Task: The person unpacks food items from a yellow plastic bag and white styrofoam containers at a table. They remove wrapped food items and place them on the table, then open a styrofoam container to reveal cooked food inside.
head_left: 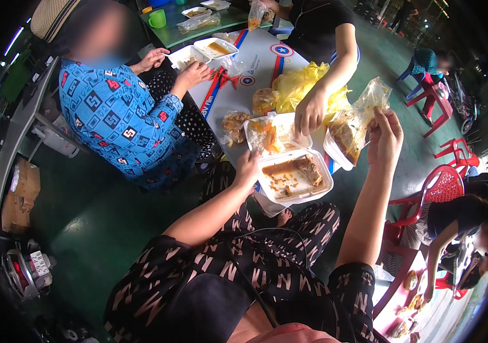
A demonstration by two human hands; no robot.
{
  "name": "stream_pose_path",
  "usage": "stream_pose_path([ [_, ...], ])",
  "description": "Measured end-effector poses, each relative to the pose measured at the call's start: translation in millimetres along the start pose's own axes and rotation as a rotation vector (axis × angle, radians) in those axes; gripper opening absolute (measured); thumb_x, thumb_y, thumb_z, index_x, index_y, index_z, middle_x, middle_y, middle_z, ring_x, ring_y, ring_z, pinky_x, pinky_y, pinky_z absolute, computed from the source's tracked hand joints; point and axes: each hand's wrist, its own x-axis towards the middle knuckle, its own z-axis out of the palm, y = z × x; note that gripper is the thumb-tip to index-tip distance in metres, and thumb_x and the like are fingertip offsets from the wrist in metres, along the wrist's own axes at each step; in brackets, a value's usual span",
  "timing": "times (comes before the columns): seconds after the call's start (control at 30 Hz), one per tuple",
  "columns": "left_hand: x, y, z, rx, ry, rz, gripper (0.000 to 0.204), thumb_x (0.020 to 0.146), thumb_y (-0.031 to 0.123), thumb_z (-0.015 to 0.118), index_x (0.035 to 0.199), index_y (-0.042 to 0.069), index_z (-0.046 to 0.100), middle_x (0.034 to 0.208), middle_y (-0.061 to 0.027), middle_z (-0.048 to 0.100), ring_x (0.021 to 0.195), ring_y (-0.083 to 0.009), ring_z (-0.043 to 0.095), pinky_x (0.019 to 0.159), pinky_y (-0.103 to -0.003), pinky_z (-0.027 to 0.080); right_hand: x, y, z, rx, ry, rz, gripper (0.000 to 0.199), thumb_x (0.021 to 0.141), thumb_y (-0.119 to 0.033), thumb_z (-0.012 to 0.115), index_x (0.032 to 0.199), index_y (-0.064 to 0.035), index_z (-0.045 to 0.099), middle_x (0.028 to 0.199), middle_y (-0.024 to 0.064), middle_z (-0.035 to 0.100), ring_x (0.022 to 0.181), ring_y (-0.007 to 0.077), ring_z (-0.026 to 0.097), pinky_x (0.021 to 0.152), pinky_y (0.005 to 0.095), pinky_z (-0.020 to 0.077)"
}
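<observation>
Foam, white and thin-walled, forms the open clamshell food box (294, 177), its hinged lid raised behind a tray of brownish food, set at the near edge of the table (266, 63). The left hand (248, 170) pinches the tray's left rim, fingers curled over it. The right hand (385, 137) is raised to the right of the box, fingertips gripping the top of a crinkly clear plastic bag (355, 123) that hangs below and left of them, over the box's right side. Another person's hand (310, 111) rests beside a yellow plastic bag (301, 83).
</observation>
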Motion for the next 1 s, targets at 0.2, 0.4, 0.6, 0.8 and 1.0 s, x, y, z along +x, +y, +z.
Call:
stream_pose_path([
  [0.2,5,0,-4,-0.039,-0.075,-0.035,0.033,0.095,0.02,0.05,0.121,0.0,0.045,0.107,-0.0106,0.058,0.094,-0.0146,0.057,0.077,-0.028,0.048,-1,4,1,0.019,0.009,0.017,0.005,0.085,-0.001,0.06,0.08,-0.0021,0.058,0.068,-0.0003,0.054,0.058,0.0063,0.047,0.056,0.0201,0.0369],
  [0.4,18,-15,-23,0.088,-0.044,-0.061,0.047,0.094,0.023,0.052,0.131,0.002,0.033,0.109,-0.0132,0.057,0.089,-0.0185,0.062,0.07,-0.032,0.054,1,7,6,0.012,0.019,0.029,0.005,0.085,-0.001,0.061,0.081,-0.0028,0.057,0.069,-0.0007,0.054,0.059,0.0059,0.047,0.055,0.02,0.037],
  [0.6,-31,68,-31,-0.015,-0.129,-0.222,0.048,0.093,0.025,0.052,0.133,0.009,0.031,0.085,-0.0143,0.061,0.063,-0.0247,0.065,0.057,-0.036,0.056,4,10,10,0.007,0.025,0.011,0.006,0.084,-0.002,0.061,0.081,-0.0031,0.057,0.067,-0.0016,0.053,0.058,0.0053,0.046,0.054,0.02,0.0366],
  [0.8,-13,65,-29,0.0,-0.138,-0.247,0.036,0.092,0.03,0.053,0.115,0.003,0.044,0.086,-0.0129,0.061,0.061,-0.0219,0.064,0.053,-0.034,0.055,8,13,20,-0.023,0.018,0.02,0.005,0.084,-0.003,0.061,0.081,-0.0029,0.057,0.065,-0.0023,0.051,0.058,0.0058,0.045,0.055,0.0202,0.0358],
  [1.0,7,64,-18,0.186,-0.069,-0.113,0.026,0.091,0.024,0.054,0.092,-0.002,0.057,0.069,-0.0091,0.062,0.047,-0.0142,0.06,0.036,-0.024,0.045,8,14,17,-0.037,0.012,0.043,0.006,0.083,-0.004,0.063,0.081,-0.003,0.058,0.068,-0.0019,0.052,0.06,0.0063,0.046,0.056,0.021,0.0365],
])
